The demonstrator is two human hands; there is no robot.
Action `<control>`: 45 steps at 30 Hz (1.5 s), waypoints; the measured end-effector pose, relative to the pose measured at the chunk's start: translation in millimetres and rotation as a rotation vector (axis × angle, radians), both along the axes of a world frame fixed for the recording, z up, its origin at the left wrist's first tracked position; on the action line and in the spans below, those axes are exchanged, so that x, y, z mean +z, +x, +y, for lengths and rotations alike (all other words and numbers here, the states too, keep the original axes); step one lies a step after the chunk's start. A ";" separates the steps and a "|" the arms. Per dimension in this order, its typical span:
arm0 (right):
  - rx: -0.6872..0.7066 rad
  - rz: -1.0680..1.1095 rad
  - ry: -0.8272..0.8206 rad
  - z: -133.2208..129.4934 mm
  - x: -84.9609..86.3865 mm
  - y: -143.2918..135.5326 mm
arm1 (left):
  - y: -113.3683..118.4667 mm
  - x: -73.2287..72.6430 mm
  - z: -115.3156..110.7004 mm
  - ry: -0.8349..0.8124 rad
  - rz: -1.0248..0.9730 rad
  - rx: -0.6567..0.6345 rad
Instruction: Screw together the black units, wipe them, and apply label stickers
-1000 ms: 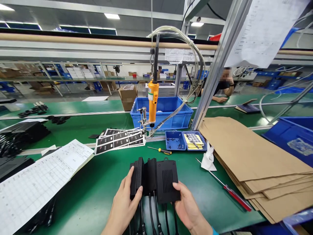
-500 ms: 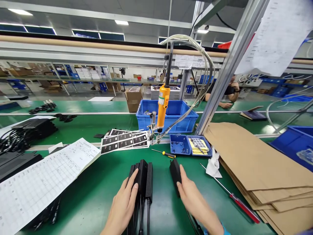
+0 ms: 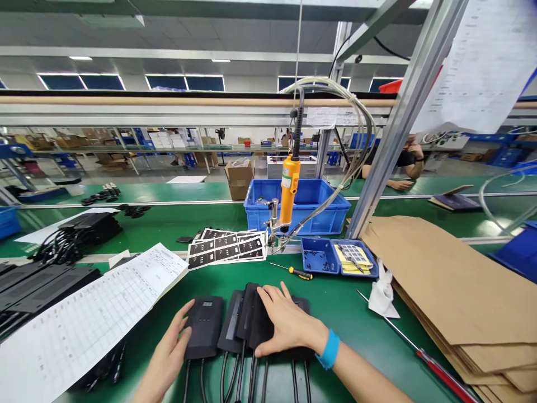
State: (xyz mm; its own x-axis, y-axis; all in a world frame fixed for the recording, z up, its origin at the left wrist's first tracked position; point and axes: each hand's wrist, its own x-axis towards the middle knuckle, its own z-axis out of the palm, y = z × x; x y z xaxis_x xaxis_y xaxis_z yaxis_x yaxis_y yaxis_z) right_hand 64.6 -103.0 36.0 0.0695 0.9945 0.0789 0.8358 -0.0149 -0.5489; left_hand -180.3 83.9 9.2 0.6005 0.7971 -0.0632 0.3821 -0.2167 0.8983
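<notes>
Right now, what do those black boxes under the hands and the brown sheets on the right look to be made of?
The black boxes look like moulded plastic: matte, ribbed, with rubbery-looking cables. The brown sheets look like kraft paper or thin card: dull tan, stacked flat, edges fanned out.

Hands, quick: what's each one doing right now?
Left hand: open, fingers against the leftmost black adapter, not gripping.
Right hand: open, flat on the overlapped adapters.
</notes>
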 end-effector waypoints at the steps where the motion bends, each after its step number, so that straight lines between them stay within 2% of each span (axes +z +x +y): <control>1: 0.001 -0.055 0.001 -1.2 -0.7 0.7 | -7.8 -2.3 9.6 0.068 0.063 0.014; 4: 0.013 -0.188 -0.012 -13.5 1.8 7.2 | -19.2 -2.3 25.0 0.382 0.268 0.006; 6: 0.021 -0.234 -0.043 -24.4 4.4 15.7 | -11.7 6.5 21.8 0.555 0.350 -0.129; 8: 0.024 -0.248 -0.087 -35.2 5.9 25.4 | 8.5 20.8 11.8 0.593 0.373 -0.394; 11: 0.014 -0.214 -0.187 -53.5 6.7 37.5 | 53.2 40.6 -3.2 0.630 0.361 -0.761; 13: -0.029 -0.187 -0.245 -69.7 5.8 42.6 | 84.0 45.2 -11.0 0.675 0.362 -0.910; 15: -0.111 -0.172 -0.276 -90.0 2.3 45.9 | 108.9 41.8 -20.8 0.699 0.379 -0.973; 18: -0.294 -0.177 -0.305 -124.1 -9.1 48.7 | 127.4 29.7 -40.7 0.740 0.402 -0.968; 21: -0.475 -0.189 -0.325 -153.7 -22.8 48.4 | 118.7 20.3 -49.8 0.772 0.417 -0.940; 24: -0.569 -0.156 -0.335 -168.9 -32.1 42.4 | 85.9 12.7 -29.6 0.853 0.460 -0.766; 26: -0.600 -0.132 -0.341 -169.0 -35.9 35.4 | 56.1 4.9 -4.6 0.912 0.542 -0.573; 28: -0.596 -0.131 -0.337 -162.5 -39.3 28.3 | 26.3 -5.0 19.3 0.907 0.612 -0.456; 30: -0.579 -0.172 -0.302 -153.0 -43.6 23.8 | 2.9 -14.4 34.4 0.876 0.609 -0.446; 32: -0.556 -0.250 -0.244 -144.8 -49.3 24.1 | -8.9 -20.3 38.6 0.876 0.564 -0.477; 35: -0.529 -0.383 -0.162 -141.5 -60.3 31.5 | -3.6 -20.6 32.5 0.916 0.497 -0.526; 40: -0.584 -0.462 -0.128 -152.6 -73.6 38.9 | 33.2 -12.2 22.7 0.981 0.406 -0.659; 42: -0.607 -0.438 -0.155 -154.6 -70.8 37.5 | 45.9 -11.4 19.4 1.015 0.406 -0.727; 45: -0.559 -0.368 -0.215 -152.1 -57.9 37.7 | 57.1 -13.8 10.8 1.044 0.405 -0.777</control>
